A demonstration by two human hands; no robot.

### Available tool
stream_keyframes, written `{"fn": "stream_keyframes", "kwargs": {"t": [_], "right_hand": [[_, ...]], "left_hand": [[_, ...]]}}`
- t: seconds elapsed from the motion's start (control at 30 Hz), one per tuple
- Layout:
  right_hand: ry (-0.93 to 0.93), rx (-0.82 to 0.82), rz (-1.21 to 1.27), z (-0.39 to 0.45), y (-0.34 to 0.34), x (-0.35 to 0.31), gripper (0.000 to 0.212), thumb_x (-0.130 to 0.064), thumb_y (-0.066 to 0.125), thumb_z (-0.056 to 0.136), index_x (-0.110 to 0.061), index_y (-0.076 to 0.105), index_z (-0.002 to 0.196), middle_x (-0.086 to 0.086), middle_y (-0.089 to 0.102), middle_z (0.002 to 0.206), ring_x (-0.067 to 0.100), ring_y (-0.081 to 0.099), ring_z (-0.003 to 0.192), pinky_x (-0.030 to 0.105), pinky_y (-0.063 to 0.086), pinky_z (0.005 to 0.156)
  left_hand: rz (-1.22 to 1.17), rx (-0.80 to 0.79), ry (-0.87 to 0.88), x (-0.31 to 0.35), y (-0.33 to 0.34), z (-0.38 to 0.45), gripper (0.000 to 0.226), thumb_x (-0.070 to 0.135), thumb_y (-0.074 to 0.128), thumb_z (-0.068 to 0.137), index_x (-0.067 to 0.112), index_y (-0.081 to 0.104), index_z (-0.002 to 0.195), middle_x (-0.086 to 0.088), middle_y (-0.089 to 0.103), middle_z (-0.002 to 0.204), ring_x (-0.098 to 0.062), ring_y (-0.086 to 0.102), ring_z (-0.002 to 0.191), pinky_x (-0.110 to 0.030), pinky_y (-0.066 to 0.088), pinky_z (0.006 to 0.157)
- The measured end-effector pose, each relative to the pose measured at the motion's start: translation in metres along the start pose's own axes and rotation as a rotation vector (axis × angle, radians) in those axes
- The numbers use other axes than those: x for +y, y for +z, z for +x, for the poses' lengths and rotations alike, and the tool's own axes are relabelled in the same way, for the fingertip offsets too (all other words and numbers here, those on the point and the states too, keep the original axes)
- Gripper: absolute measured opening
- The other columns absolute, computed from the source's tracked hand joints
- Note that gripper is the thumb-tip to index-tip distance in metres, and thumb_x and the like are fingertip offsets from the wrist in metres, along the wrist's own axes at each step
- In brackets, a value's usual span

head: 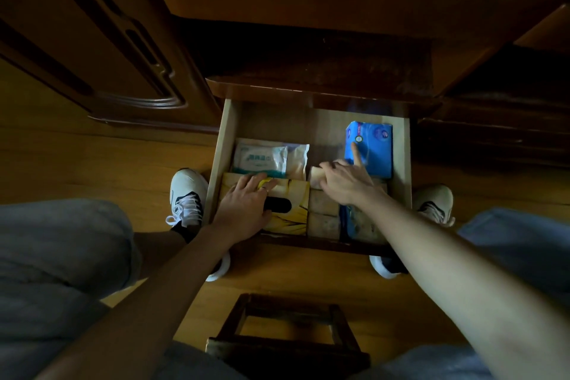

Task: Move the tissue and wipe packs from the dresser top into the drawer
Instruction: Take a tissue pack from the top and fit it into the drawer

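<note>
The packs are inside the open drawer point(226, 145) now. The left hand point(246, 205) lies flat and loose on the yellow tissue box point(293, 213). The right hand point(347, 180) is spread, one finger poking the blue pack point(374, 145). A pack sticking up could jam the drawer when it shuts. The front is crowded; the back has room.

A dim room in a home, likely a bedroom; dark carved wooden furniture point(101, 49) stands on a wood-plank floor point(101, 163); an open dresser drawer point(219, 163) holds household tissue packs point(370, 145); a small wooden stool point(287, 336) sits nearby.
</note>
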State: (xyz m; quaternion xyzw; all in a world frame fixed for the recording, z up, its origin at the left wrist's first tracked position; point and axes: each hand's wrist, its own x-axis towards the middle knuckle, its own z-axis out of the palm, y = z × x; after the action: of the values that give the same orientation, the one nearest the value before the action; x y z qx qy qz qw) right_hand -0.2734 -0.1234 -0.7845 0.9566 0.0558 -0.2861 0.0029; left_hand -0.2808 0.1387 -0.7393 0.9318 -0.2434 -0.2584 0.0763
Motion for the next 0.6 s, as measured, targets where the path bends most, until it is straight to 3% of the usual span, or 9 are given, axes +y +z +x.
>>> {"fn": "stream_keyframes", "kwargs": {"t": [0.23,0.33,0.47,0.53,0.6], "right_hand": [[0.004,-0.080,0.094,0.018,-0.002,0.001,0.059,-0.058,0.030,0.105,-0.019,0.050,0.144,0.011,0.056,0.143,0.028,0.053,0.135,0.058,-0.026,0.115],[-0.009,-0.076,0.126,0.021,-0.004,0.006,0.056,-0.060,0.040,0.102,-0.017,0.055,0.134,0.012,0.059,0.136,0.028,0.051,0.135,0.055,-0.023,0.117],[0.024,0.057,0.223,0.014,-0.016,0.017,0.052,-0.056,0.048,0.102,-0.012,0.047,0.130,0.009,0.069,0.121,0.024,0.060,0.126,0.054,-0.014,0.121],[0.046,0.133,0.280,0.006,-0.028,0.032,0.053,-0.054,0.052,0.101,-0.014,0.046,0.135,0.009,0.067,0.126,0.026,0.058,0.127,0.051,0.002,0.125],[0.049,0.046,0.456,-0.010,-0.046,0.045,0.055,-0.054,0.060,0.098,-0.019,0.048,0.138,0.008,0.064,0.130,0.026,0.058,0.121,0.048,0.035,0.115]], "left_hand": [[0.010,0.021,-0.025,0.007,-0.001,0.004,0.069,0.041,0.062,0.091,0.028,0.034,0.152,0.000,0.034,0.157,-0.025,0.025,0.146,-0.045,0.038,0.113],[0.035,0.022,-0.026,0.009,0.001,0.005,0.068,0.040,0.062,0.091,0.026,0.034,0.152,-0.001,0.035,0.156,-0.025,0.026,0.145,-0.044,0.038,0.112],[0.050,0.029,-0.038,0.013,0.001,0.005,0.067,0.041,0.059,0.092,0.024,0.034,0.152,-0.003,0.036,0.154,-0.027,0.027,0.144,-0.044,0.038,0.112],[0.042,0.031,-0.042,0.013,0.000,0.005,0.066,0.040,0.057,0.092,0.022,0.035,0.151,-0.005,0.037,0.154,-0.028,0.028,0.143,-0.045,0.039,0.111],[0.045,0.026,-0.034,0.013,-0.002,0.006,0.064,0.039,0.056,0.092,0.022,0.037,0.151,-0.006,0.038,0.153,-0.028,0.029,0.143,-0.045,0.041,0.109]]}}
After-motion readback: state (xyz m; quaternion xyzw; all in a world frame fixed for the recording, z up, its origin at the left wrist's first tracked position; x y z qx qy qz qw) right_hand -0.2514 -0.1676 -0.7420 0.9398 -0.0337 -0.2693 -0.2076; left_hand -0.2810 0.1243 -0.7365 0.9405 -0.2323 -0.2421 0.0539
